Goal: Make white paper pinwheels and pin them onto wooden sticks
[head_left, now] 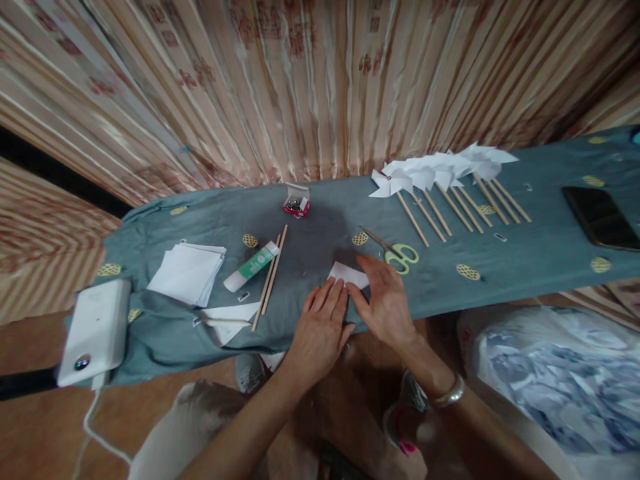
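Observation:
A small piece of white paper (346,272), apparently folded, lies near the front edge of the cloth-covered table. My left hand (320,327) rests on its near left side, fingers stretched out flat. At the paper's right end, my right hand (385,303) has thumb and index finger spread apart, touching it; its other fingers are partly hidden. Just beyond the right hand lie scissors (400,257) with light green handles. To the left are two wooden sticks (275,270), a green and white glue stick (251,265) and a pencil (225,322) on a paper scrap.
Several paper pinwheels (425,173) on sticks lie in a row at the back right. A small open box (297,202) holds metal pins. Stacked paper (187,273) and a white power bank (97,327) are left, a phone (603,217) right. A plastic bag (555,380) stands below.

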`<action>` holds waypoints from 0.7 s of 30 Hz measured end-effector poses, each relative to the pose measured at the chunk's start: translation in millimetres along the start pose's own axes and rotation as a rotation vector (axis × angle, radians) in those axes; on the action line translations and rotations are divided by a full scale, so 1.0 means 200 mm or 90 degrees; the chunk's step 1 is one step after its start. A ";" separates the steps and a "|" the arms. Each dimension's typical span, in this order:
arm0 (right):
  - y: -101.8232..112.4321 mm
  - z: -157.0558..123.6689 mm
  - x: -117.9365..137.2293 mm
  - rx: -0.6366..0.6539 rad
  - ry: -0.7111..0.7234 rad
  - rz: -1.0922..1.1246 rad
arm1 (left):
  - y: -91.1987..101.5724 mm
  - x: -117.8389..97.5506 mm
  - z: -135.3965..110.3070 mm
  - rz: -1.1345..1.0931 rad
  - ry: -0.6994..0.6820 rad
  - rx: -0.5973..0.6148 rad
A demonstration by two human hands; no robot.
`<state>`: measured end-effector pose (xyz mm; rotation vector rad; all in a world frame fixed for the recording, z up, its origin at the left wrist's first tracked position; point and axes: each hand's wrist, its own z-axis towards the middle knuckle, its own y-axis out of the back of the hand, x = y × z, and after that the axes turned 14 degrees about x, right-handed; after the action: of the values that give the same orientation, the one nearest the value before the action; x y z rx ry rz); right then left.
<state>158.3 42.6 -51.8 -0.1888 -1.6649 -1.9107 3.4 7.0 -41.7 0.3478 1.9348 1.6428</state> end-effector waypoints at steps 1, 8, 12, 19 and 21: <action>0.00 -0.01 0.00 -0.001 -0.010 -0.003 | 0.00 0.00 0.00 0.002 0.001 0.001; 0.00 -0.04 -0.02 -0.017 -0.081 -0.041 | 0.00 0.01 0.00 -0.002 -0.008 -0.005; 0.03 -0.05 -0.06 -0.033 -0.102 -0.057 | 0.01 0.02 -0.02 0.006 -0.018 -0.004; 0.05 -0.07 -0.11 -0.048 -0.118 -0.053 | 0.00 0.11 -0.11 0.045 -0.021 -0.028; 0.05 -0.07 -0.12 -0.044 -0.123 -0.048 | 0.00 0.13 -0.15 0.062 -0.017 -0.041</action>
<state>186.3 37.0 -57.2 -0.3530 -1.7522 -2.0635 -35.0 -3.1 -46.5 0.4424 1.8679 1.7492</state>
